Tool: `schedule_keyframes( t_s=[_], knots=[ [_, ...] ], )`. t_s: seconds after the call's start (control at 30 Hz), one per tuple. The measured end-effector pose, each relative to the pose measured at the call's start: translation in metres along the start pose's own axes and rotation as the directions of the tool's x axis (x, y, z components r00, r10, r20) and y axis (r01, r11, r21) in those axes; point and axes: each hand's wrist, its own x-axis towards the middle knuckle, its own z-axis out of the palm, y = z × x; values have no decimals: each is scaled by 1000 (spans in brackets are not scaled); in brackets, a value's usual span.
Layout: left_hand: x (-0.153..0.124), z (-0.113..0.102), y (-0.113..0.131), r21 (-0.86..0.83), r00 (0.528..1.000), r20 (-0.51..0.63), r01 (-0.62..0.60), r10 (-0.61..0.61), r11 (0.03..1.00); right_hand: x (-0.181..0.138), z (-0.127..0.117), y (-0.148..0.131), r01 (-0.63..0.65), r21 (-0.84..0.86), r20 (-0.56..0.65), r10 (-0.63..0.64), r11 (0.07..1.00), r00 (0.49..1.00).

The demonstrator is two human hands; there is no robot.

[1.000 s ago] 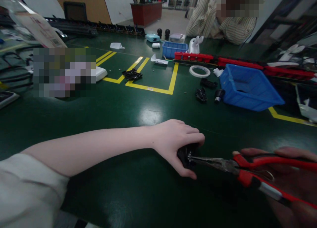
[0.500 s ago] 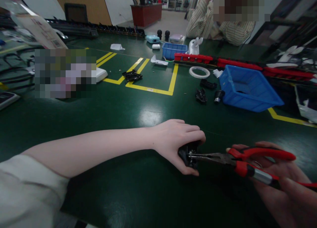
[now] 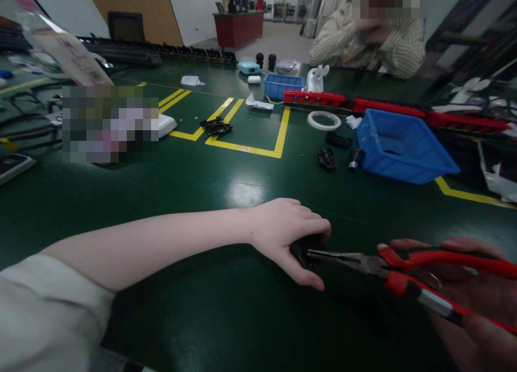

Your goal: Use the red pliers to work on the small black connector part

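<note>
My left hand (image 3: 288, 234) is closed around a small black part (image 3: 301, 252), held low over the green tabletop; the fingers hide much of it, and I cannot tell its exact kind. In my right hand (image 3: 468, 291) is a pair of red-handled needle-nose pliers (image 3: 398, 272). The long metal jaws point left, and their tips reach the black part between my left thumb and fingers. Whether the tips grip anything there is too small to tell. A wire spring shows between the plier handles.
Ahead on the green table (image 3: 194, 183) stand a blue bin (image 3: 407, 165) and a smaller blue basket (image 3: 283, 85). Loose black parts (image 3: 326, 158) and a tape roll (image 3: 324, 120) lie near the bin. Red strips (image 3: 388, 107) run behind. A person in a striped shirt (image 3: 335, 38) sits opposite.
The pliers and my right hand have shifted slightly right, and the handles look wider apart. My left hand stays on the black part, turned a little, so less of its metal shows.
</note>
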Motion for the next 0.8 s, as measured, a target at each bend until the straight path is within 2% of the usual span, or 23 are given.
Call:
schedule_keyframes(
  t_s=[0.2,0.33,0.53,0.7,0.8],
  knots=[
    [0,0,0,30,1000,-10,0,0,1000,5,2,1,-83,14,10,83,996,997],
    [0,0,0,53,1000,-21,-11,12,999,6,-2,4,-169,29,-46,170,985,984],
    [0,2,1,59,1000,-21,-13,14,998,9,6,-3,-298,58,-121,303,953,945],
    [0,1,1,56,1000,-15,-8,9,998,6,-1,2,-288,45,-75,290,957,954],
    [0,1,0,59,1000,-18,-16,17,998,4,-3,5,-274,49,-97,278,960,956]
  ],
)
